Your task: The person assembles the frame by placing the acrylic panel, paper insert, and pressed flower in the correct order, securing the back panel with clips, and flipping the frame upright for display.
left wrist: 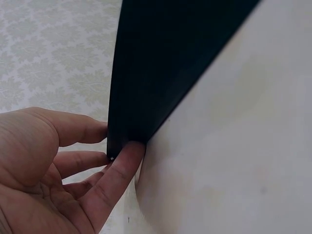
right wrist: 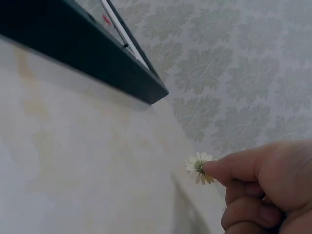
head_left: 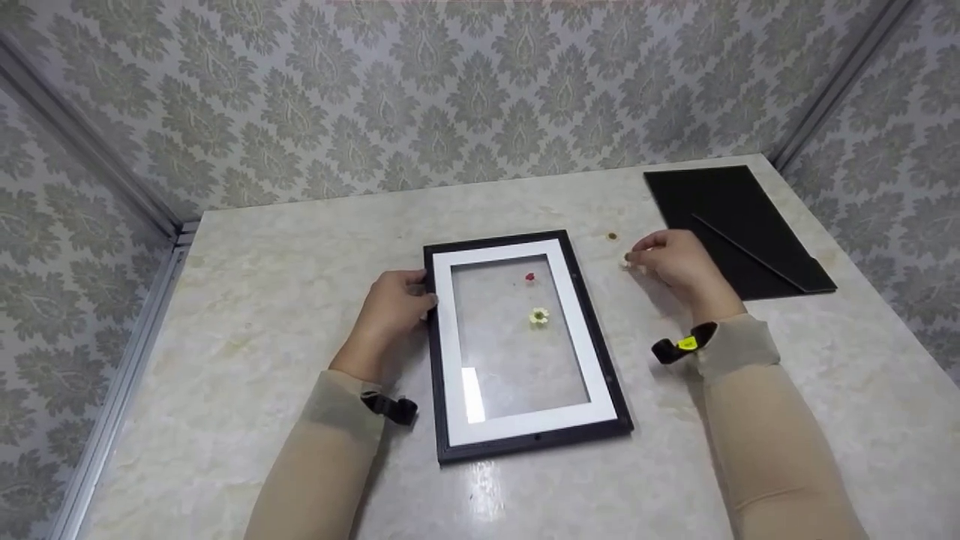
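Observation:
A black picture frame with a white mat lies on the table, clear pane facing up. My left hand grips its left side; in the left wrist view the thumb and fingers pinch the dark edge. Inside the mat opening are a small red flower and a pale yellow flower. To the right of the frame, my right hand pinches a white daisy-like flower between thumb and fingertip, close above the table.
Beyond the frame's upper right corner, a small flower with a brown centre lies on the marbled table. A black panel with a thin diagonal strip rests at the back right. Patterned walls stand around the table.

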`<move>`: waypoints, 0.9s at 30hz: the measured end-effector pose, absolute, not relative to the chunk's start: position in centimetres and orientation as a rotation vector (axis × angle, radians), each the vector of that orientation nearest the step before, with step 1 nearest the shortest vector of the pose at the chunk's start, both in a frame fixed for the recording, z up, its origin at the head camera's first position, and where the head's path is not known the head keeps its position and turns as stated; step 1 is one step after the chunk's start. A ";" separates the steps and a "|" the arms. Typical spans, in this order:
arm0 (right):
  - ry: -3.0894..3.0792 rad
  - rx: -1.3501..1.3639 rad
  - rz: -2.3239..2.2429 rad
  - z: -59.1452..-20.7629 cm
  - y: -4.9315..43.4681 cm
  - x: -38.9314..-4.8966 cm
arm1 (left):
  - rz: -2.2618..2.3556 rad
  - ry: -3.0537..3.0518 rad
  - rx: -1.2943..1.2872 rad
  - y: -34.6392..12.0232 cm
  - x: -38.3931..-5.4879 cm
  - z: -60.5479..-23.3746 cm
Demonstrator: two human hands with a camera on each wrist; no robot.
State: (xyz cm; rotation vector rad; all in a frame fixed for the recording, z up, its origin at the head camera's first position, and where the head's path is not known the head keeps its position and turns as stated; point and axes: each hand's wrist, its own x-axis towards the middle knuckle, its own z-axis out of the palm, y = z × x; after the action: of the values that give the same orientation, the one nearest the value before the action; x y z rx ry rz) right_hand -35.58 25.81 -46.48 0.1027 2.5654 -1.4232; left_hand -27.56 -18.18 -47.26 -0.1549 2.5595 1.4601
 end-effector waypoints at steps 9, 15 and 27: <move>2.413 -0.104 -1.488 -42.9 21.6 -33.1 | 1.439 2.574 -0.135 -18.1 -27.5 -47.7; 2.357 -0.281 -1.439 -41.7 18.8 -30.9 | 1.432 2.588 -0.138 -17.9 -27.5 -47.5; 2.290 -0.509 -1.137 -42.1 12.4 -27.8 | 1.431 2.606 -0.134 -18.1 -27.4 -47.1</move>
State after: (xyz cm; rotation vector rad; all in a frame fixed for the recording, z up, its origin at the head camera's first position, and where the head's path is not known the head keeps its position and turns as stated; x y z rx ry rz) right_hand -27.83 12.42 -42.10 -0.5088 2.2903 -1.1375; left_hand -27.39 -18.08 -47.07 -0.1341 2.6062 1.4314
